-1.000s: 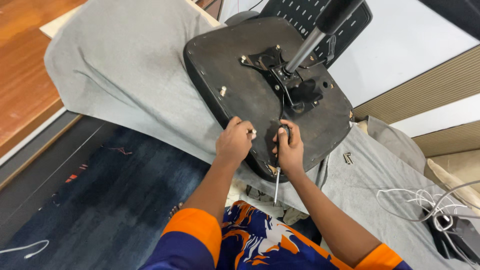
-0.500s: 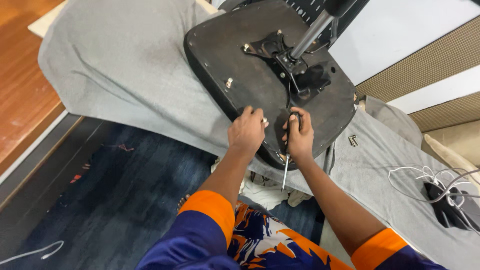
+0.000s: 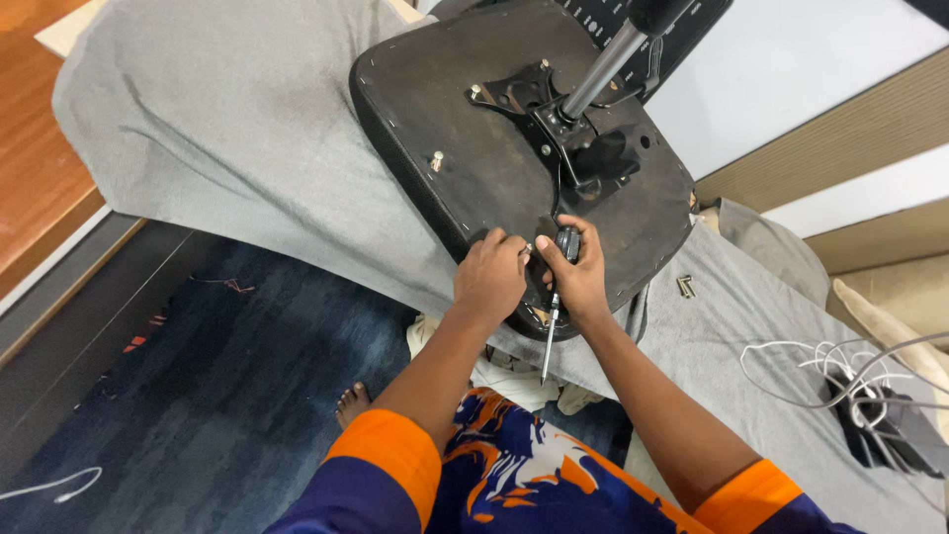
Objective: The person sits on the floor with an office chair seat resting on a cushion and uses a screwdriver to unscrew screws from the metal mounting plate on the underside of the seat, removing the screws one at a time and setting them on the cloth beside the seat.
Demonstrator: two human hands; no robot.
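Observation:
An upturned black office chair seat (image 3: 474,148) lies on a grey sheet, its metal mechanism plate (image 3: 583,148) and silver gas-lift column (image 3: 603,69) pointing up. My left hand (image 3: 491,277) rests on the seat's near edge, fingertips pinched at a small fitting. Beside it, my right hand (image 3: 576,272) is closed around a screwdriver (image 3: 554,316) with a black handle, its shaft pointing down toward me. A small bolt (image 3: 436,159) sticks out of the seat underside at left.
The grey sheet (image 3: 217,119) covers a raised surface. A small metal bracket (image 3: 685,287) lies on it to the right. White cables and a dark device (image 3: 870,405) sit at far right. Dark blue carpet (image 3: 198,396) and a wooden floor (image 3: 30,168) are left; my bare foot (image 3: 351,400) shows below.
The view has shifted slightly, with the seat and both hands now sitting a little to the right in the picture. Both hands stay at the seat's near edge; the screwdriver still hangs down.

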